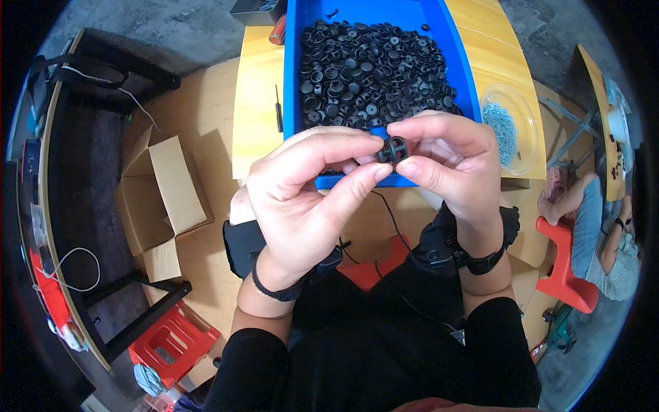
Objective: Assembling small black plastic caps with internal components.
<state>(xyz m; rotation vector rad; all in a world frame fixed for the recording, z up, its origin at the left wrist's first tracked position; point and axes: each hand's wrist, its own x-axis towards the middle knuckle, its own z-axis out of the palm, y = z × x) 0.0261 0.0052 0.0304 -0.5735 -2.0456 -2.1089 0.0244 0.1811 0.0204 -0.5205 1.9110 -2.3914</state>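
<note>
The left hand (298,185) and the right hand (456,161) are brought close to each other, and between their fingertips is one small black part (392,150), rounded and with gaps in its side. The thumb and the index finger of the left hand pinch it from the left; the thumb and the index finger of the right hand pinch it from the right. The other fingers of both hands are bent and partly hidden. Just beyond the fingers lies a heap of black pieces (371,72), many of them ring-shaped or cap-shaped, inside a blue tray (464,65), whose near edge passes under the fingertips. To the right of the right hand's fingers, a clear round tub (535,134) holds many thin, silvery-blue pieces (500,130). To the left of the fingers and a little farther, a thin dark tool (279,117) lies on the wooden table (255,89). Well apart, to their left, stands an opened cardboard box (180,185).
</note>
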